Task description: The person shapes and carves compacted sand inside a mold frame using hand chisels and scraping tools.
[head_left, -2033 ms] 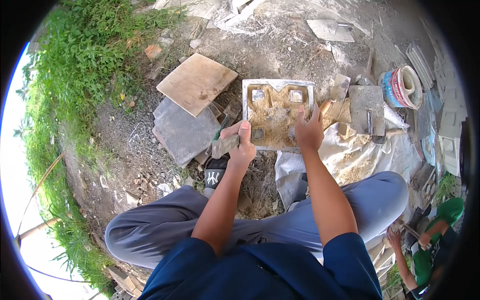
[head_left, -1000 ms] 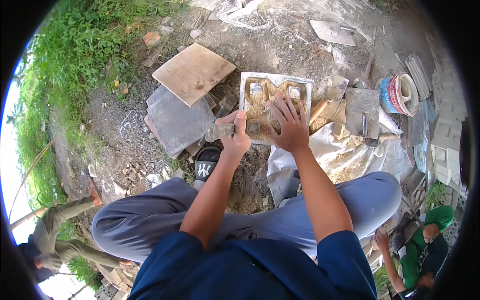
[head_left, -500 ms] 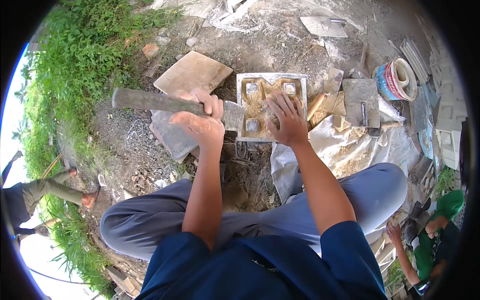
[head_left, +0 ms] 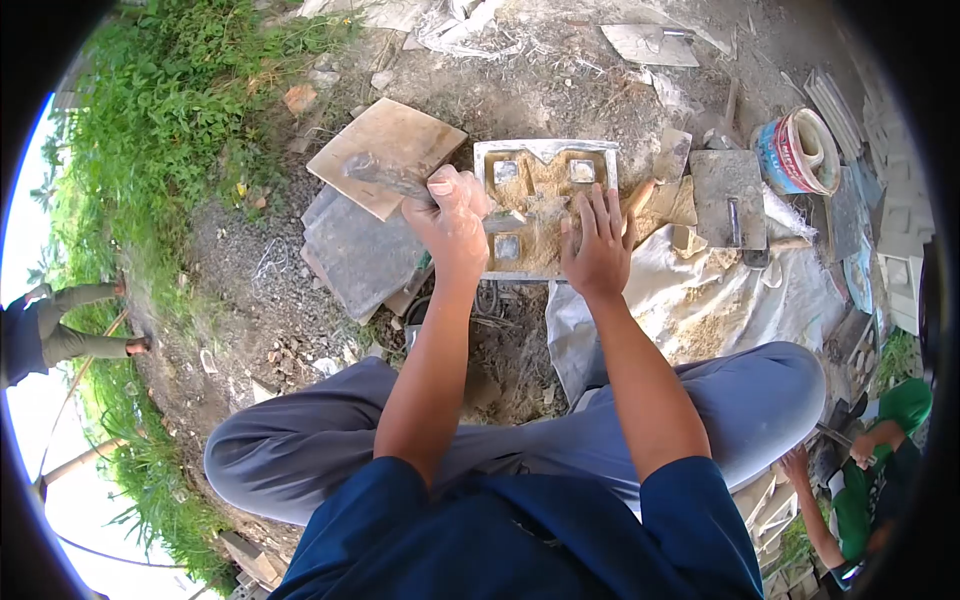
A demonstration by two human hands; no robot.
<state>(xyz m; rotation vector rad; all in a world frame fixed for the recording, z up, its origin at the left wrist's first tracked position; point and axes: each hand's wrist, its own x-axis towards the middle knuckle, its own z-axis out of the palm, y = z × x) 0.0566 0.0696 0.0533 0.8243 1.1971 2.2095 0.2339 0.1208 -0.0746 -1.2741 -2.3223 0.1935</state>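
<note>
My left hand [head_left: 450,220] is closed round a long, flat grey-brown bar [head_left: 385,178], its near part blurred by motion. The bar's other end reaches over the left side of a square metal mould [head_left: 480,165]. Inside the mould lies sandy, yellowish material [head_left: 545,200] around raised square blocks, three of which show. My right hand [head_left: 600,250] rests at the mould's lower right with fingers stretched out, covering that corner. It holds nothing.
Left of the mould lie a beige tile [head_left: 390,150] and a grey slab [head_left: 360,250]. To the right are a steel plate with a handle [head_left: 727,195], a white sack [head_left: 680,300] and a bucket [head_left: 797,155]. Two other people are at the left and right edges.
The bar's outer end has swung from pointing left to pointing up-left. My left hand has moved right, and my right hand has slid down and right off the sandy fill.
</note>
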